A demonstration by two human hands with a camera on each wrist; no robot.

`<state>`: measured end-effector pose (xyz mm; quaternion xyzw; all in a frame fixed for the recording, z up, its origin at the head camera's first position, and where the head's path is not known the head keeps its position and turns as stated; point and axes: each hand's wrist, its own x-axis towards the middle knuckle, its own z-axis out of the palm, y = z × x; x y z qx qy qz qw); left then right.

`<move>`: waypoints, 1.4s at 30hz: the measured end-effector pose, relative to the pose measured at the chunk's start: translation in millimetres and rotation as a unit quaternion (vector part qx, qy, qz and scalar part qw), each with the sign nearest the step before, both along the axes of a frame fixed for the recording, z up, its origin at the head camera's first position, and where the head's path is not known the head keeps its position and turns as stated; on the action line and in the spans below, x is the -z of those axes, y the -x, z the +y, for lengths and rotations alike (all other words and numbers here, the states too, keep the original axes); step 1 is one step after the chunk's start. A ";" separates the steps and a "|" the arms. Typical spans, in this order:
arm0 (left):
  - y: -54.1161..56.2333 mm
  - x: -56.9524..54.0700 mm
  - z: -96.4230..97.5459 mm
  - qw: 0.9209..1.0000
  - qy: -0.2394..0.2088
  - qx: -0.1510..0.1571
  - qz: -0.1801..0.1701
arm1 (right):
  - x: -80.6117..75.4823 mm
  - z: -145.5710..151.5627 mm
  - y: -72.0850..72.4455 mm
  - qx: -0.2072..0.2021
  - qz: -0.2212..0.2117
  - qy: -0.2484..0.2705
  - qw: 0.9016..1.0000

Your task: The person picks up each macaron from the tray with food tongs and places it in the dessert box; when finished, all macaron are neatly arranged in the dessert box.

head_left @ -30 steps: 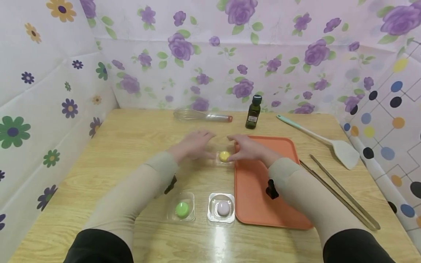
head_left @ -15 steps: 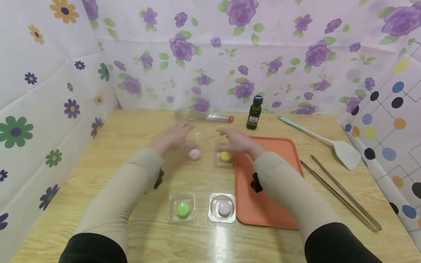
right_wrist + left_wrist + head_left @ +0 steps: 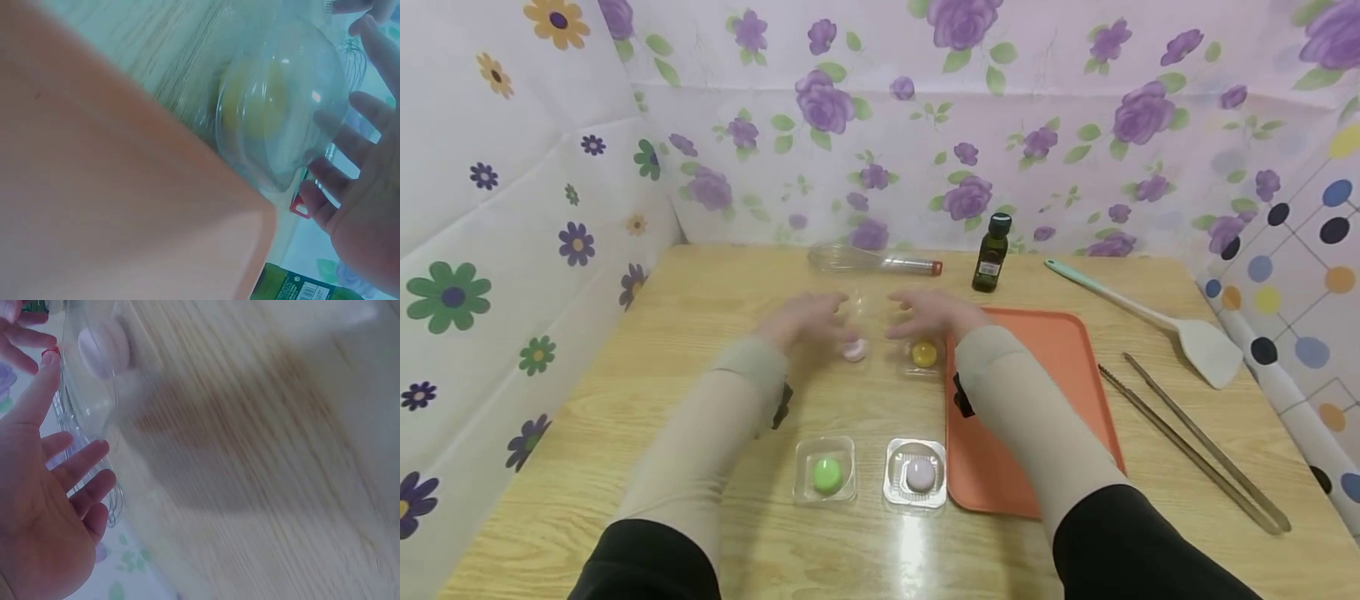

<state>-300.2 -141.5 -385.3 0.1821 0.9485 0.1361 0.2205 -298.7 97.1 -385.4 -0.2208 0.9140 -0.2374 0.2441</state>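
Note:
My left hand (image 3: 805, 321), fingers spread and loosely bent, is just left of the pink macaron (image 3: 853, 349) in a clear plastic box. In the left wrist view this macaron (image 3: 105, 349) shows through the plastic, beyond the fingers. My right hand (image 3: 936, 315) reaches over the tray's far left corner, above the yellow macaron (image 3: 923, 354). Its fingers (image 3: 353, 147) are relaxed beside the clear domed lid (image 3: 306, 94) over that macaron in the right wrist view. The two hands face each other, apart. Nearer me sit a green macaron (image 3: 827, 475) and a lavender macaron (image 3: 921, 474), each in a clear box.
An orange tray (image 3: 1075, 400) lies right of the boxes, partly under my right forearm. Behind are a whisk (image 3: 876, 261) and a dark green bottle (image 3: 991, 254). On the right lie a white turner (image 3: 1206, 352) and metal tongs (image 3: 1206, 454). Patterned cloth (image 3: 902, 150) encloses the table.
My left hand has drawn left, uncovering the pink macaron. My right hand has shifted left and slightly away from me, over the yellow macaron's far side. The head view has turned slightly.

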 end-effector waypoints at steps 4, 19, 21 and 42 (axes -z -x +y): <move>3.7 5.8 5.7 1.000 0.002 0.005 0.003 | 1.6 -4.9 -0.7 0.024 -0.032 0.025 0.999; 5.5 7.6 4.9 0.999 -0.024 -0.022 0.038 | 10.0 -14.5 0.1 0.068 -0.099 0.110 0.987; 6.0 5.5 4.2 0.998 -0.039 -0.020 0.047 | 10.1 -13.8 0.8 0.065 -0.084 0.106 0.989; 5.4 -5.1 -3.3 0.976 -0.145 0.050 0.153 | 5.4 -0.8 5.1 0.060 0.052 0.177 0.981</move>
